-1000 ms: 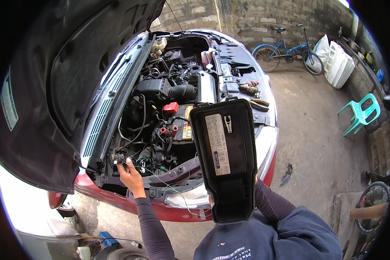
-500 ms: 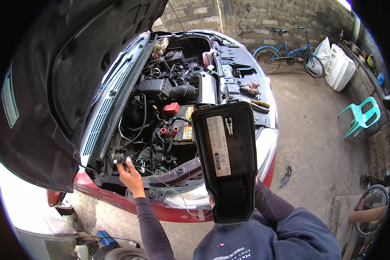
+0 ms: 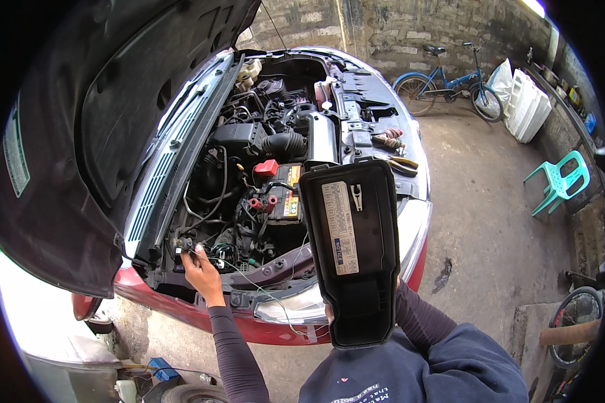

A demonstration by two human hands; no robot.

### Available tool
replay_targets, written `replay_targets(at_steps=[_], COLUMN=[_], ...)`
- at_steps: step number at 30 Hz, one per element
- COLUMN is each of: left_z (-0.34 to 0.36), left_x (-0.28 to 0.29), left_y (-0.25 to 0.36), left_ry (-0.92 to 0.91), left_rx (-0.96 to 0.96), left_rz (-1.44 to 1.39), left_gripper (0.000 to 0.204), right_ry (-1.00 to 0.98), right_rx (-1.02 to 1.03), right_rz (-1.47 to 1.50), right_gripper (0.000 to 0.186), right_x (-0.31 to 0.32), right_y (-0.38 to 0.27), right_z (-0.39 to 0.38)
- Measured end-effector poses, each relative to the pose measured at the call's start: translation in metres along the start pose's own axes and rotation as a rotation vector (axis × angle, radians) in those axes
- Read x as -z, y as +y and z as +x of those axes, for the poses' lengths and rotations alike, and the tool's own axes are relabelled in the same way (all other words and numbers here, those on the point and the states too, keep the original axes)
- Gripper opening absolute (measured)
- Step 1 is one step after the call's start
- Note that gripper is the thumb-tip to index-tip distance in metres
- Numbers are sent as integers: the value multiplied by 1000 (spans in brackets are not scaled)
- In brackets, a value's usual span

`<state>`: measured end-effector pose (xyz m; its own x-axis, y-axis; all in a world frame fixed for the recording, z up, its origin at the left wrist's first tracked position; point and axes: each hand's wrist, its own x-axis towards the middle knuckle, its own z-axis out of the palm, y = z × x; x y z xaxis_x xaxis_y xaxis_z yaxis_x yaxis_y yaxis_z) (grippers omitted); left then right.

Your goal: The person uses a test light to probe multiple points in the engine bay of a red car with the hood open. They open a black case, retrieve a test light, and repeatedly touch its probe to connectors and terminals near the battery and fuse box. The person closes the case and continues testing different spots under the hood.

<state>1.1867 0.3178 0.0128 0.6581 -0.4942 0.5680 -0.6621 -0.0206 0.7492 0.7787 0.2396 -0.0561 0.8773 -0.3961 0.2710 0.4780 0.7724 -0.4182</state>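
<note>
Right hand (image 3: 330,313), mostly hidden, gripped the black plastic fuse-box cover (image 3: 353,252) by its lower edge, raised over the bumper; it looked light, rigid, smooth. Left hand (image 3: 198,266) pinched a small connector (image 3: 182,244) in the engine bay

Black fuse-box cover (image 3: 353,248) over engine bay (image 3: 262,181)

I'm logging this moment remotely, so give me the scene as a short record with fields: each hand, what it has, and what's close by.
left hand: reaching into the engine bay at its near corner, fingers on a small connector
right hand: mostly hidden behind the black plastic cover, holding it upright
cover: inner side faces the camera, white label on it
battery: between hand and cover
hood: raised
pliers: on the car's front edge
</note>
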Motion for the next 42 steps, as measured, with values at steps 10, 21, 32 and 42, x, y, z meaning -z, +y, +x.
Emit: replay_targets(at_steps=[10, 21, 32, 42], left_z=[1, 0, -1, 0], left_x=[-1, -2, 0, 1], left_y=[-2, 2, 5, 0], left_ry=[20, 21, 2, -4], left_rx=[-29, -41, -9, -26], left_rz=[-15, -56, -9, -45], left_gripper=[43, 42, 43, 43], right_ry=[6, 0, 6, 8], right_rx=[0, -4, -7, -6], right_rz=[-4, -7, -6, -13], right_gripper=[96, 96, 96, 96], right_x=[-2, -3, -4, -6], right_y=[2, 2, 3, 4], right_z=[-1, 2, 0, 0])
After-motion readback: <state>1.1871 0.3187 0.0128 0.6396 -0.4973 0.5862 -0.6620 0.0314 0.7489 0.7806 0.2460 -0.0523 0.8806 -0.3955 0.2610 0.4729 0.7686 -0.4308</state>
